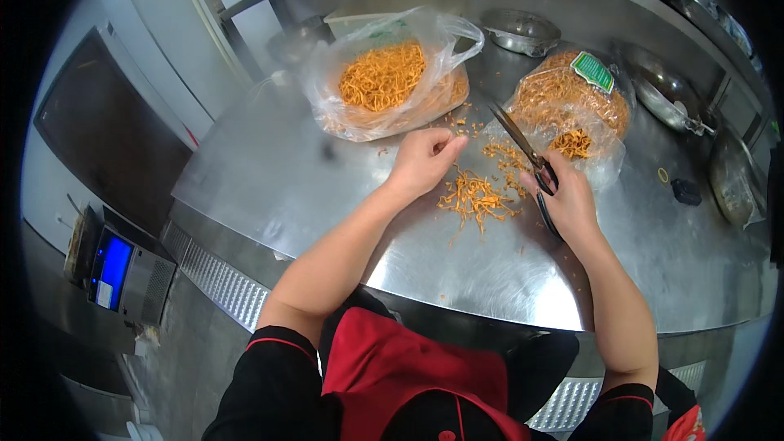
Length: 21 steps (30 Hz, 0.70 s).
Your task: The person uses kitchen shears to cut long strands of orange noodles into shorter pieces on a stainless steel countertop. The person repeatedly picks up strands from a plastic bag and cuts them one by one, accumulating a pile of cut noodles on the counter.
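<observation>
My left hand (424, 162) is above the steel table, its fingers curled and thumb against the forefinger. Whether a strand is pinched there is too small to tell. Black-handled scissors (519, 138) are in my right hand (571, 196), with the blades pointing away from me and to the left. Between and below my hands lies a loose pile of thin orange strands (479, 197), which look like cordyceps mushrooms. Short cut pieces (507, 156) are scattered beyond it. An open clear plastic bag (318, 104) full of orange strands stands behind my left hand.
Behind my right hand is a second clear bag (566, 95) of strands with a green label. Metal bowls (520, 33) and pans (664, 95) line the back and right. A yellow rubber band (663, 175) and a small black object (686, 192) lie on the steel table (263, 190).
</observation>
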Tool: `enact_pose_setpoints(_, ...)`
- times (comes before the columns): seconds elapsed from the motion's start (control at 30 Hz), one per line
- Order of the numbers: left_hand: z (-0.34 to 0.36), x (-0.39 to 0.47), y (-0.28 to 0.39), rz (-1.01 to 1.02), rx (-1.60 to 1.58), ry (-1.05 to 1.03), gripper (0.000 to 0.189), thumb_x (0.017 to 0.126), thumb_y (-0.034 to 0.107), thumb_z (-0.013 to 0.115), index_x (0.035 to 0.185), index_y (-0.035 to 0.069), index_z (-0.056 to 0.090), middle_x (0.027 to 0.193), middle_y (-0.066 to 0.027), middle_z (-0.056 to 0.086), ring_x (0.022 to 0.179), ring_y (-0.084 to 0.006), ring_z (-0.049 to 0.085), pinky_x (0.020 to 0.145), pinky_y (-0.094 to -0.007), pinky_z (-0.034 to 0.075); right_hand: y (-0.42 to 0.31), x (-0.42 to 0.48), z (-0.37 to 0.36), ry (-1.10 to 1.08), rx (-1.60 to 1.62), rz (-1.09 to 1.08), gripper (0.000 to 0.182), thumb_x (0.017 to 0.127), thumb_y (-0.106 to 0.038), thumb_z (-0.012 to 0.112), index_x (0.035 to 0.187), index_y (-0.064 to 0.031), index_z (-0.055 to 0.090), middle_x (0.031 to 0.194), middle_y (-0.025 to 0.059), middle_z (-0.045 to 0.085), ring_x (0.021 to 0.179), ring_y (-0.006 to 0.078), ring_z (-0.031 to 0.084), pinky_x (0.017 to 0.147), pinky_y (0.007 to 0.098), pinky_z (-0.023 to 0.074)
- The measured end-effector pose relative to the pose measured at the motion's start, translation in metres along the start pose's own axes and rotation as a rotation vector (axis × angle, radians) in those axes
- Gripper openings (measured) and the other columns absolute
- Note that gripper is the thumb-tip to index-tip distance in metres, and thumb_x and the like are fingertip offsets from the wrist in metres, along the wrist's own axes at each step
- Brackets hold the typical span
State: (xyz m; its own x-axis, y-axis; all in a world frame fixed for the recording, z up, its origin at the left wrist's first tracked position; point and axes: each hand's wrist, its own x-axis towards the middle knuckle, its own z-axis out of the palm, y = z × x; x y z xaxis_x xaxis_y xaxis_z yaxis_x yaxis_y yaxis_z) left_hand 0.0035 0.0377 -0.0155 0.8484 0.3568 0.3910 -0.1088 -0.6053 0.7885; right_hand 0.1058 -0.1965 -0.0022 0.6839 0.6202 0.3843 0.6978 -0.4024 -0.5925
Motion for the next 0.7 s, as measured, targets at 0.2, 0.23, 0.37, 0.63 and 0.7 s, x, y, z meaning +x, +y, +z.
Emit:
enact_pose_setpoints(0.2,-0.012,-0.005,0.012,0.082,0.094,-0.276,0.024,0.084,0.025,0.073,0.091,0.005,0.065,0.085,-0.0002,0.06,0.075,-0.01,0.052,0.065,-0.0261,0.043,-0.007,-0.001,0.002,-0.016,0.002,0.018,0.043,0.082,-0.038,0.073,0.105,-0.0048,0.059,0.069,0.0112,0.061,0.064,0.0293,0.061,0.059,0.0404,0.045)
enact_pose_setpoints(0.23,-0.012,-0.007,0.018,0.186,0.129,-0.286,0.027,0.082,0.026,0.075,0.095,0.005,0.065,0.092,-0.002,0.061,0.081,-0.0133,0.054,0.07,-0.0282,0.044,-0.008,-0.001,0.0,-0.034,0.007,0.04,0.043,0.082,-0.038,0.073,0.105,-0.0048,0.06,0.069,0.0112,0.061,0.065,0.0295,0.061,0.059,0.0404,0.0452)
enact_pose_setpoints(0.37,-0.002,-0.016,0.023,0.501,0.207,-0.388,0.038,0.077,0.029,0.077,0.104,0.007,0.063,0.11,-0.0077,0.059,0.102,-0.0259,0.054,0.089,-0.0368,0.043,-0.007,0.0,0.004,-0.05,-0.011,0.019,0.043,0.082,-0.038,0.073,0.106,-0.0049,0.06,0.069,0.0112,0.061,0.065,0.0297,0.061,0.06,0.0404,0.0458)
enact_pose_setpoints(0.63,-0.001,-0.013,0.023,0.158,0.102,-0.341,0.021,0.084,0.018,0.07,0.101,0.004,0.069,0.092,-0.0053,0.067,0.088,-0.0177,0.06,0.08,-0.0295,0.046,-0.007,-0.001,0.002,-0.066,-0.019,0.058,0.045,0.082,-0.04,0.073,0.107,-0.005,0.061,0.069,0.0098,0.061,0.064,0.0284,0.061,0.059,0.0399,0.0461)
enact_pose_setpoints(0.7,-0.001,-0.012,0.019,0.112,0.028,-0.233,0.018,0.087,0.017,0.068,0.098,0.003,0.069,0.089,-0.005,0.069,0.082,-0.013,0.06,0.075,-0.0268,0.046,-0.008,0.0,0.003,-0.057,-0.022,0.049,0.045,0.082,-0.04,0.073,0.107,-0.0048,0.061,0.068,0.0098,0.061,0.064,0.0284,0.061,0.058,0.0399,0.0461)
